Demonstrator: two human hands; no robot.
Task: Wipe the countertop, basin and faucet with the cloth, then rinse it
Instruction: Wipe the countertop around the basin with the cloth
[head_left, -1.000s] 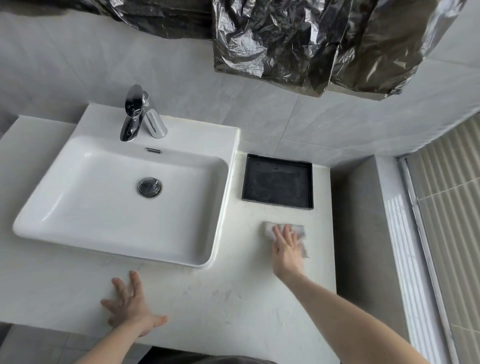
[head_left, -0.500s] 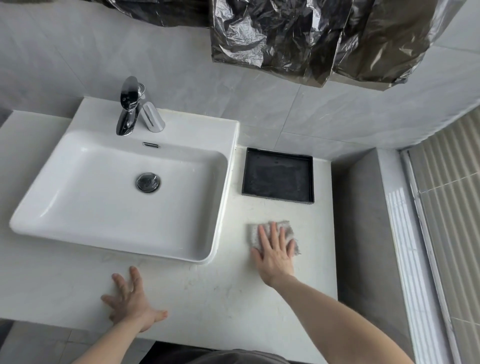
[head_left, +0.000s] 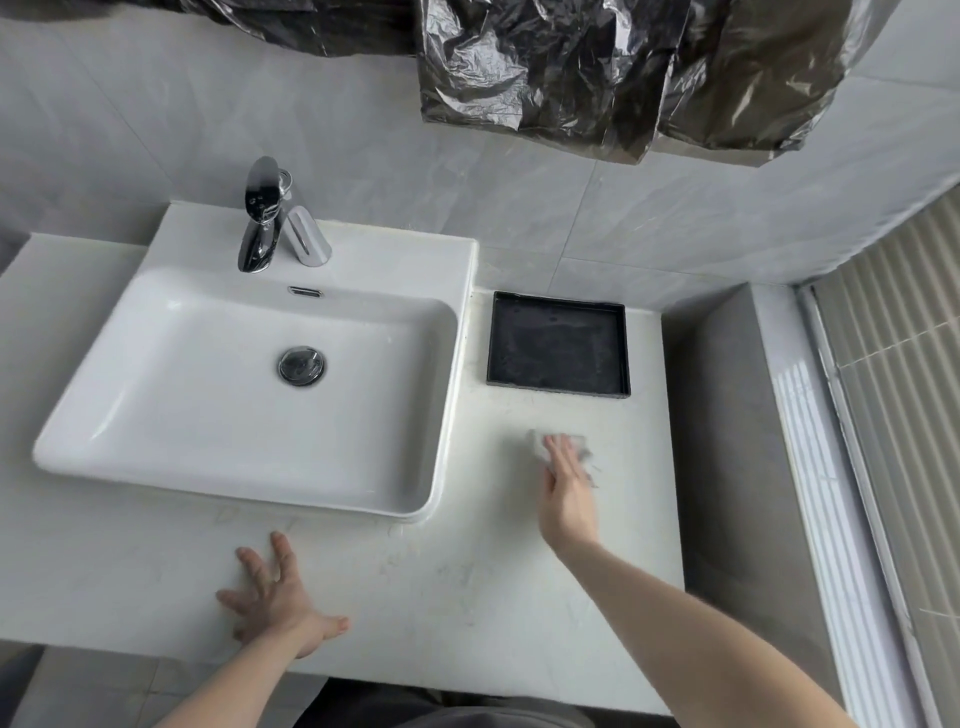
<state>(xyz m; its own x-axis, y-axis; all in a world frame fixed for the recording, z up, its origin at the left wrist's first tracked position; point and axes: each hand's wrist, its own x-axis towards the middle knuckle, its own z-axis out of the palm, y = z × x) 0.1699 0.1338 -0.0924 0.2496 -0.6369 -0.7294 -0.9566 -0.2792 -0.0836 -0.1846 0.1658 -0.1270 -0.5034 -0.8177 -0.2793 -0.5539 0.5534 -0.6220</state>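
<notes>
Head view: cloth (head_left: 582, 451) lies on the countertop (head_left: 467, 587), between black tray (head_left: 558, 345) and front edge, apparently crumpled. Right hand (head_left: 566, 493) presses flat on it, fingers extended. Left hand (head_left: 275, 597) rests splayed, well apart, before the basin (head_left: 156, 467).

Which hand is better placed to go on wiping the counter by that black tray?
The right hand. It lies flat on the cloth, just in front of the black tray. The left hand rests spread and empty on the countertop, in front of the basin.
</notes>
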